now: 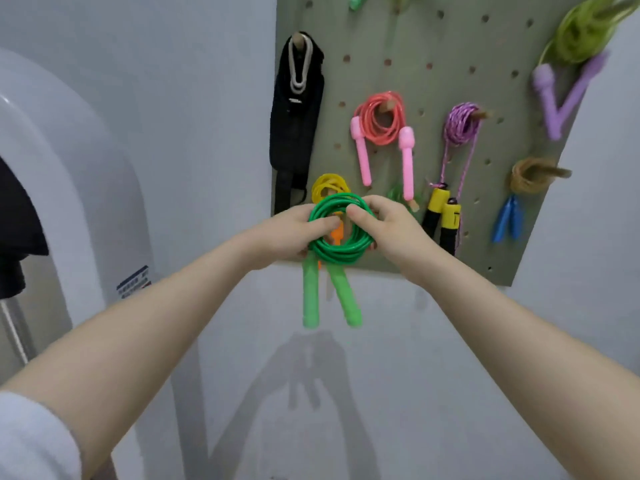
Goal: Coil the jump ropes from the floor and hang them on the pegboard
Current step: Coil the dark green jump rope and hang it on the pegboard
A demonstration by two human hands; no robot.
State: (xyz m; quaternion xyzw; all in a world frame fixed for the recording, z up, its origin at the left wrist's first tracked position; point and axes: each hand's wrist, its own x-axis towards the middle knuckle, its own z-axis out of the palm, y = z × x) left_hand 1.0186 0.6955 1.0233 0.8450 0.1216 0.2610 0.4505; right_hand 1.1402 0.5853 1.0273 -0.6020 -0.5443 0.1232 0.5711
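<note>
A glossy green plastic jump rope (341,233), coiled with two handles dangling, is gripped by the left hand (294,230) and right hand (384,225) before the olive pegboard's (433,39) lower left corner. Behind it hangs a yellow coiled rope (329,187), partly hidden; a pink-handled coral rope (382,121) hangs farther right.

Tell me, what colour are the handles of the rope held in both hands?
Light green handles, on the green rope; head view.

I am in a home exercise corner: a green pegboard (433,46) on a plain white wall (173,81) carries coiled jump ropes (382,119).
</note>
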